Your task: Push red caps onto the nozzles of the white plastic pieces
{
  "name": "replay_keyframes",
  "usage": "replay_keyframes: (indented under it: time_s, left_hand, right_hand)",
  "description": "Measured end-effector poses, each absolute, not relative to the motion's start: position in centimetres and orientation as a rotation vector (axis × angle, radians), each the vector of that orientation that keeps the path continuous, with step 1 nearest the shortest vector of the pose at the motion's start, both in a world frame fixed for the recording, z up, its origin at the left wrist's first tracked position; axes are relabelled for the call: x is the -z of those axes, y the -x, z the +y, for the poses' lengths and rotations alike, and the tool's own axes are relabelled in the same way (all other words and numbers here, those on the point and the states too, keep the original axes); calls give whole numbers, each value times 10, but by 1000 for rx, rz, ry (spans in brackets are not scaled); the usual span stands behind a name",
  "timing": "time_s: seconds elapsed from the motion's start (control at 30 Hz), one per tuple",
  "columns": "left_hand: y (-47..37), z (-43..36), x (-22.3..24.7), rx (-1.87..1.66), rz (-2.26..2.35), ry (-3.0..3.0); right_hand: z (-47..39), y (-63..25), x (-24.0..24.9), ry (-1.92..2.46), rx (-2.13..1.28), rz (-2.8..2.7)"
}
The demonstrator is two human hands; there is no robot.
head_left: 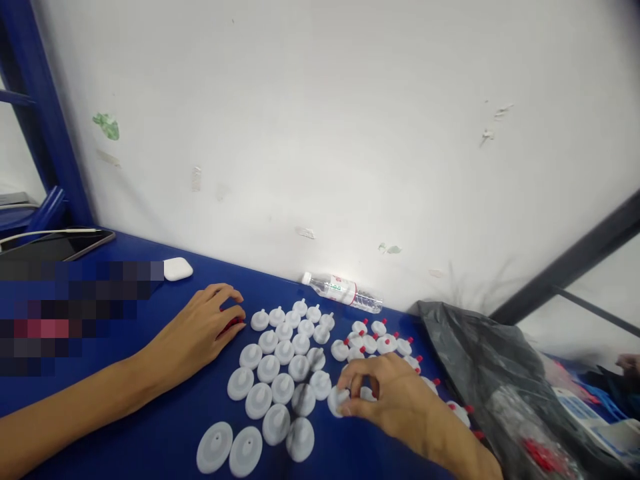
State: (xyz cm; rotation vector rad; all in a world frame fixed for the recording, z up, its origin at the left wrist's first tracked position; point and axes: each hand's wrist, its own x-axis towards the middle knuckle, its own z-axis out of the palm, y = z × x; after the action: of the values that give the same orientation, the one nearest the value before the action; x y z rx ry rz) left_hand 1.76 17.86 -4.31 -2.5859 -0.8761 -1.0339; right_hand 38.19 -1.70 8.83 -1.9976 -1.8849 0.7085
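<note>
My right hand point(387, 390) pinches a white round cap with a spout point(339, 400) between thumb and fingers, low over the blue table. My left hand point(213, 320) is curled around small red tips point(231, 324), partly hidden under its fingers. Between the hands stand several rows of white spouted caps point(283, 351) without red tips. Two flatter-looking white caps point(245, 451) lie nearest me. Beyond and right of my right hand is a group of white caps with red tips point(370, 343) on their spouts.
A clear plastic bottle point(345, 292) lies against the white wall. Grey plastic bags point(480, 360) cover the right side, one clear bag holding red pieces point(545, 455). A white case point(178, 269) and a phone with a cable point(65, 245) are at left. Another person's hand point(629, 365) shows far right.
</note>
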Motion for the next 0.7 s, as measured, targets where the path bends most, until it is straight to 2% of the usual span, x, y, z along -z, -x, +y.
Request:
replay_keyframes:
  time_s: [0.37,0.57,0.7]
  left_hand:
    - [-35,134,6,1397,-624,2554]
    - [-38,104,-2,1465,-484,2726]
    - [-40,92,-2,1499,-412,2774]
  right_hand:
    - [-11,-369,-50,1503,-407,-1805]
    - [-7,-342,-36,1205,105,-2147]
    - [-9,-330,-38,1160,303,-2103]
